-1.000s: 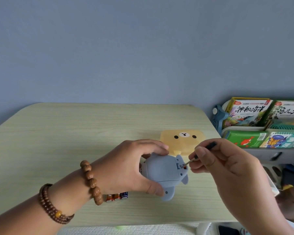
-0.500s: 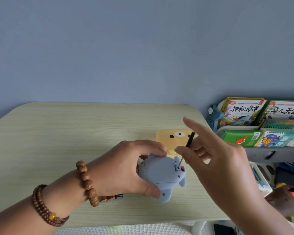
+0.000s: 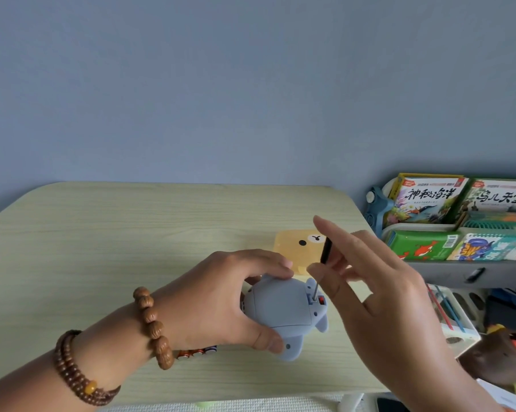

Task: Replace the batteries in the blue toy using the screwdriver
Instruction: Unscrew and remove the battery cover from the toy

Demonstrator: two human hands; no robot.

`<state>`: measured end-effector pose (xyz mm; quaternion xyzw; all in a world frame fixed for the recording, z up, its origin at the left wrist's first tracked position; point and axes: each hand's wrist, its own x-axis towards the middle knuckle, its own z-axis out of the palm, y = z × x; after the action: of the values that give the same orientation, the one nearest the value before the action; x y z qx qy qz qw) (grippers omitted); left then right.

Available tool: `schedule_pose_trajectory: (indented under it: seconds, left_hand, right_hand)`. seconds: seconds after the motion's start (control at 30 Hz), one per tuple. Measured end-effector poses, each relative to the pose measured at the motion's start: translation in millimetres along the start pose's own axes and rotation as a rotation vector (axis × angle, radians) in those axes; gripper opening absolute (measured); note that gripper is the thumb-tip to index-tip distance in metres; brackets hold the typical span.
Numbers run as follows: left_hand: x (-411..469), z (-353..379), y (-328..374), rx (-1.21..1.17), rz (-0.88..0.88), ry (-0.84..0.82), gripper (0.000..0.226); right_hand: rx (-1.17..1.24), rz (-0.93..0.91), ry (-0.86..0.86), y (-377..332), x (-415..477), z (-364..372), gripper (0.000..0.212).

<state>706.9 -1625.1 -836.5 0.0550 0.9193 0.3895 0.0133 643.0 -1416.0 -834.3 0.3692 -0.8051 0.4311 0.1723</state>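
Note:
The blue toy (image 3: 283, 310) lies underside up just above the table, gripped by my left hand (image 3: 221, 301) with fingers over its top and thumb under its front. My right hand (image 3: 378, 295) pinches a small black-handled screwdriver (image 3: 325, 251) between thumb and middle fingers, the index finger raised. The screwdriver stands nearly upright, with its metal tip in the screw hole beside a red switch at the toy's right end. Several batteries (image 3: 196, 352) lie on the table, mostly hidden under my left wrist.
A yellow bear-face box (image 3: 298, 248) sits on the light wooden table (image 3: 102, 248) behind the toy. Right of the table stands a rack of colourful children's books (image 3: 459, 221). A white bin (image 3: 456, 319) and a brown object (image 3: 500, 358) lie lower right.
The screwdriver swung from a low slant to nearly upright on the screw. My right hand's fingers spread, the index finger lifting off. The toy stayed in my left hand.

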Motion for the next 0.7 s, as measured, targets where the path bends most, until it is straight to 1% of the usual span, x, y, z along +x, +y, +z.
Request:
schedule_pose_trajectory:
  seconds: [0.13,0.2,0.27,0.4,0.5,0.6,0.7]
  left_hand:
    - [1.0,-0.2,-0.6,0.000,-0.009,-0.003,0.082]
    - [1.3,-0.3,-1.4,-0.001,-0.012,-0.002,0.082]
    - [1.1,-0.5,-1.4,-0.005,-0.013,-0.003,0.082]
    - [0.8,-1.4,0.7,0.013,-0.015,-0.007,0.080]
    - [0.6,-2.0,1.3,0.002,-0.025,-0.008,0.080]
    - [-0.2,-2.3,1.2,0.002,-0.029,-0.006,0.080]
    - [-0.1,-1.8,1.3,0.010,-0.029,-0.004,0.081]
  right_hand:
    - [0.154,0.076,0.015,-2.1,-3.6,0.9,0.040]
    - [0.169,0.087,0.034,-2.1,-4.4,0.7,0.040]
    - [0.123,0.063,0.061,-3.7,-4.0,0.9,0.039]
    - [-0.010,-0.057,0.133,-3.6,-2.9,2.4,0.049]
    - [-0.056,-0.104,0.169,-0.8,-4.0,3.6,0.042]
    - [0.018,-0.053,0.134,-4.5,-5.5,2.7,0.039]
    - [0.081,0.018,0.068,-5.4,-4.9,2.1,0.044]
